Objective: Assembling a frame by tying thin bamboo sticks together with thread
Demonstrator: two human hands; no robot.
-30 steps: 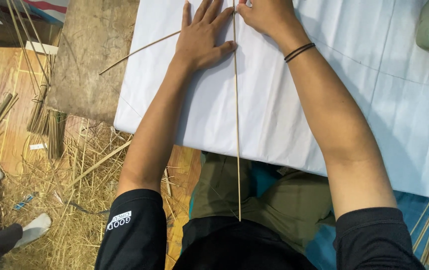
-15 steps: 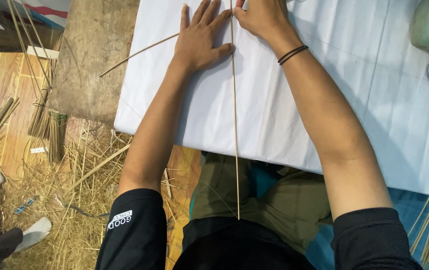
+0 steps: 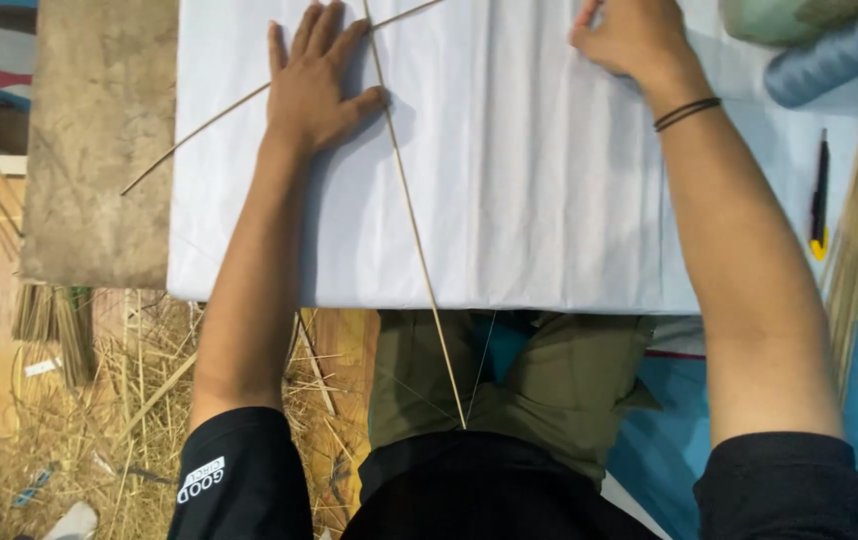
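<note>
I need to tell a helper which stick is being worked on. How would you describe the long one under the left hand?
Start at the white sheet covering the work surface. The left hand lies flat on it, and beside the thumb a thin pale stick runs down off the near edge toward the lap. Unlike the crossing stick, it runs nearly straight toward the person.

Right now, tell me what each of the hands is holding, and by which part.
The left hand lies flat, pressing crossed thin bamboo sticks onto the white paper sheet. The right hand rests on the sheet; any grip cannot be told.

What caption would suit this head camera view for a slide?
Left hand pressed flat on white paper beside two crossed thin sticks; right hand rests farther along the sheet.
</note>
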